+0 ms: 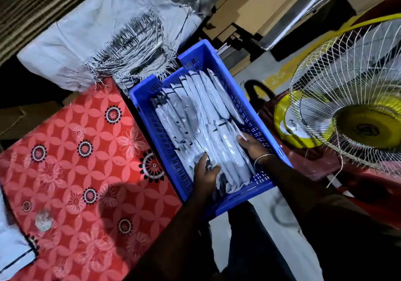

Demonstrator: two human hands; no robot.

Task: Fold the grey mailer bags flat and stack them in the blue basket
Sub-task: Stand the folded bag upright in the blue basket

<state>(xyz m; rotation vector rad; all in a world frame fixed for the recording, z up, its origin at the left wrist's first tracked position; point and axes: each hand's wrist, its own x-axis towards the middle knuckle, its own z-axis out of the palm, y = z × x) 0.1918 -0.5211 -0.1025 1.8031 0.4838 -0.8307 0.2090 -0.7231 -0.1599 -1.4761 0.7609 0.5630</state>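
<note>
The blue basket (149, 90) stands in the middle of the view, packed with several folded grey mailer bags (208, 107) lying side by side. Both hands are inside its near end. My left hand (205, 175) has its fingers curled over the near edge of a folded grey bundle (230, 159). My right hand (252, 146), with a bangle on the wrist, presses against the right side of the same bundle, fingers fairly straight. A large white woven sack (91, 35) lies behind the basket with its frayed mouth showing more grey bags (138, 42).
A red floral cloth (76, 161) covers the surface left of the basket, with a white sheet (13, 250) at its near-left corner. A yellow fan with a wire guard (358, 111) stands to the right. Cardboard sheets (260, 9) lie behind.
</note>
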